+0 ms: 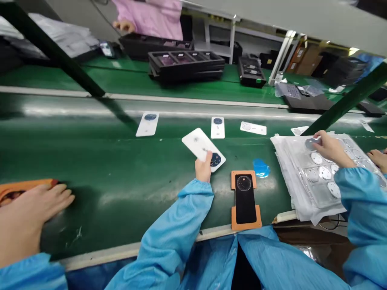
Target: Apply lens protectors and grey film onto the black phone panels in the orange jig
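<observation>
My left hand holds a white phone-shaped panel with a dark round camera area, tilted above the green surface. My right hand reaches over a clear plastic tray of round discs, its fingertips pinched at a grey disc in the upper left of the tray. Between my arms, near the front edge, an orange fixture bears a black phone-shaped panel. A crumpled blue film piece lies just beyond the fixture.
White panels lie along the far side of the green surface. Another person's hand rests at an orange fixture on the left; another hand is far right. Black trays and green posts stand beyond.
</observation>
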`<state>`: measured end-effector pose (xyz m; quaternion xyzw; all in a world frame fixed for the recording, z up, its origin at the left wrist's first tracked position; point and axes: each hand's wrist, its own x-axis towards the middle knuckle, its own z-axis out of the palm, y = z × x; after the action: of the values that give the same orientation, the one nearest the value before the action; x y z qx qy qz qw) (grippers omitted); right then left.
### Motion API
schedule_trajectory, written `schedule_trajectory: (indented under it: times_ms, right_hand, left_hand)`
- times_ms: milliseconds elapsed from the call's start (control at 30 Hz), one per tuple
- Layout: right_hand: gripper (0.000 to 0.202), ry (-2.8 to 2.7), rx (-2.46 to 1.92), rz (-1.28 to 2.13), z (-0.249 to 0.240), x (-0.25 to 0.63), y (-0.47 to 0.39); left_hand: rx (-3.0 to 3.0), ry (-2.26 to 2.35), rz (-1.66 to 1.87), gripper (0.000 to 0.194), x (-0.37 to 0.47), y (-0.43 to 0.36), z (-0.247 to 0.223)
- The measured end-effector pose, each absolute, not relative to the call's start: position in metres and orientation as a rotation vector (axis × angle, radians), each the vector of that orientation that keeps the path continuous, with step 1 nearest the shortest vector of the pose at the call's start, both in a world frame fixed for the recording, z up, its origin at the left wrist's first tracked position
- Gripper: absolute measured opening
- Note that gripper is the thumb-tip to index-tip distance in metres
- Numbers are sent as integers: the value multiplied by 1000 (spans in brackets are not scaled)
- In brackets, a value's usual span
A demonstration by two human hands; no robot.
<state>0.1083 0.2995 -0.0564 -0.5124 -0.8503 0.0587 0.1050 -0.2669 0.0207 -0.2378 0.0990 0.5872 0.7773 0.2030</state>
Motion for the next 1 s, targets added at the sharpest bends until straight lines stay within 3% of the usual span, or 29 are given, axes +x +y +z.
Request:
schedule_trajectory:
  times_ms: [233,300,467,800,1000]
  right_hand:
    - [33,-2555,-688,447,-86,63,126]
    - [26,-2506,-514,349,-116,39,96]
    - [35,-2526,-188,24,-184,-4,79]
    - [25,-2704,-125,103,-195,1,83]
    - [12,-2525,-367,507,-180,-31,80]
  left_hand:
    - [238,1382,2288,66,-265,30,-244]
    - [289,1385,2253,65,-263,29,-244]
    - [292,1308,2221,60,-261,24,-238]
    - [259,1260,2179,49,-257,21,-225]
    - [334,1316,2056,49,-239,18,-216]
